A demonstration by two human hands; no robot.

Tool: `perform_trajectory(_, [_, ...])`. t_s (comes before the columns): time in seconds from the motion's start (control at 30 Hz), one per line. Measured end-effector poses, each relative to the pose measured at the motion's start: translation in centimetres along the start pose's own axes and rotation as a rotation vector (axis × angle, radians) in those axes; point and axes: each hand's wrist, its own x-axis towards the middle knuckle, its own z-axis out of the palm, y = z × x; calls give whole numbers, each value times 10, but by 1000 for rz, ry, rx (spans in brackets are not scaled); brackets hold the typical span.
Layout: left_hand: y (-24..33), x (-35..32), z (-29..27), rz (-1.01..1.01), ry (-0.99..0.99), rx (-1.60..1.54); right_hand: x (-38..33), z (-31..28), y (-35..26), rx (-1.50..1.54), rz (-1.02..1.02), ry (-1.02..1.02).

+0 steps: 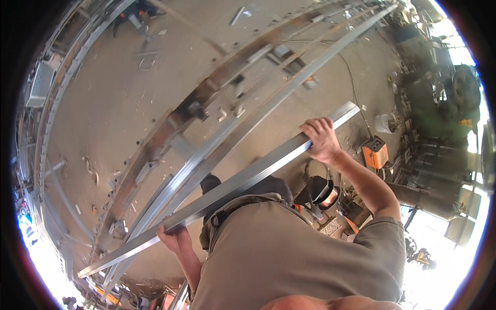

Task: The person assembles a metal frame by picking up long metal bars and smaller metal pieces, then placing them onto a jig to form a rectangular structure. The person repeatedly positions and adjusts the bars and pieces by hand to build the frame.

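- A long square-section steel tube [243, 178], bright grey, is carried slantwise above the concrete floor [113, 103], clear of every support.
- The left hand [174, 238] is closed from beneath around the tube, roughly a third of the way along from the tube's lower end.
- The right hand [321, 140] is clamped over the tube's upper face, close to the tube's upper end.
- A long stretch of tube is left unsupported beyond the left hand; a swing or dip of that free end is judged possible if either grip is loosened.
- Directly beneath the tube, a rusty steel frame [170, 129] and several similar grey tubes [217, 150] are laid on the floor; a clash is judged likely if the tube is lowered without alignment.
- Small offcuts [227, 112] are scattered beside the frame, under the tube; a trip risk is noted.
- Beyond the tube's upper end, an orange welding machine [375, 152] and a trailing cable [356, 98] are seen; snagging by the tube end is considered possible.
- Pinching of fingers between tube and frame is considered a risk.
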Motion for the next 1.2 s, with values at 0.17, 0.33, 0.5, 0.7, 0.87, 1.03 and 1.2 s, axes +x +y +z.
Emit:
perform_trajectory(0.17, [-109,-50,75,-110,-121,-9,-31,-31,77,-16,-82,120])
perform_trajectory(0.33, [-108,-33,145,247,-207,208,-33,-85,217,-56,88,-28])
perform_trajectory(0.5, [-186,28,186,237,-118,234,-10,-91,295,-273,152,-19])
perform_trajectory(0.7, [-364,64,254,-20,-307,150,74,-66,305,-120,-276,218])
perform_trajectory(0.87, [-469,51,330,-175,-411,37,135,-100,381,-138,-383,173])
perform_trajectory(1.03, [-506,58,373,40,-440,118,186,-134,496,-88,-421,143])
perform_trajectory(1.2, [-544,87,387,97,-68,-107,240,-131,605,-56,-483,84])
